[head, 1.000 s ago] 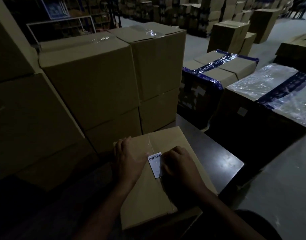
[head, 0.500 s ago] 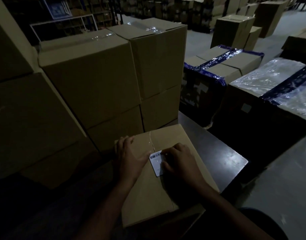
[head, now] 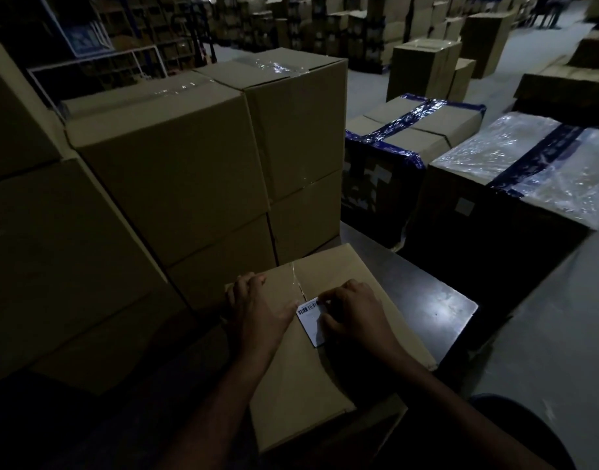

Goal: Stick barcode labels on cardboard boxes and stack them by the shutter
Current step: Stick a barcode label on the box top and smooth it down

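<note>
Both hands have kept to the same spots on the box (head: 325, 361) over the last second; only the right hand (head: 357, 313) has shifted, its fingers creeping up along the label (head: 310, 322) toward the barcode end. That hand now lies curled over the label's right edge, fingertips pressing it down onto the cardboard; whether it pinches the edge or only presses cannot be told in this dim light. At 9 o'clock from the label, the left hand (head: 257, 308) rests flat with relaxed fingers on the box top, its thumb side touching the label's left edge, holding nothing.

The label sits near the middle of the box top, just right of the taped seam (head: 296, 278), barcode at its far end. Under the box is a dark table (head: 437, 300), whose bare shiny corner shows at 3 o'clock.

At 11 o'clock stands a stack (head: 203, 171) of larger boxes, two high. At 1 o'clock are boxes bound with blue tape (head: 413, 130) and one under clear wrap (head: 528, 164).
</note>
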A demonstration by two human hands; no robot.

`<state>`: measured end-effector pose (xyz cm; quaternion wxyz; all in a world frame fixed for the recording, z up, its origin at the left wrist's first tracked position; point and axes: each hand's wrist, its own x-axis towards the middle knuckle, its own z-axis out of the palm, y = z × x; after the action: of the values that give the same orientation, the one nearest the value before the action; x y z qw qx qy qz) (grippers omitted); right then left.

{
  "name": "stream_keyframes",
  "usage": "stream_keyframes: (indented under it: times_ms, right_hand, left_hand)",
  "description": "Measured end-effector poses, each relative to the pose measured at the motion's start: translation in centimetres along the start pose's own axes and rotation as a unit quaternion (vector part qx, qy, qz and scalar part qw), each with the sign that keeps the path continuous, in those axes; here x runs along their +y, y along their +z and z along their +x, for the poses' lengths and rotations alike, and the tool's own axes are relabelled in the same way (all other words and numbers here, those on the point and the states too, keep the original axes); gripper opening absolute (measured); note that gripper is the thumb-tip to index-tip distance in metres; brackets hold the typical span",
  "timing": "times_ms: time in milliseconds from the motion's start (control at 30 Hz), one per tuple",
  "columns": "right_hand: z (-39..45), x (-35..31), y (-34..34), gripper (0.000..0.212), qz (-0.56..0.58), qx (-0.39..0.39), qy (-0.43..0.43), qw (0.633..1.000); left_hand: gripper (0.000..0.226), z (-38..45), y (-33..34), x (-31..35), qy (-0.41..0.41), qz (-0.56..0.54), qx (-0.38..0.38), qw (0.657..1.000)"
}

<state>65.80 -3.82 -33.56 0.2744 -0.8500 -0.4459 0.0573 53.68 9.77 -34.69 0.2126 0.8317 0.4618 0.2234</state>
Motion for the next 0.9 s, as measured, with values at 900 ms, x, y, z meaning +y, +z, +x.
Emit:
stream_keyframes:
  times_ms: [900]
  right_hand:
    - [0.3,-0.1,0.3,0.026,-0.014,0.005,-0.008,1.000]
  left_hand:
    - [0.082,0.6,-0.7,-1.0,0.046,-0.049,0.009,0.998]
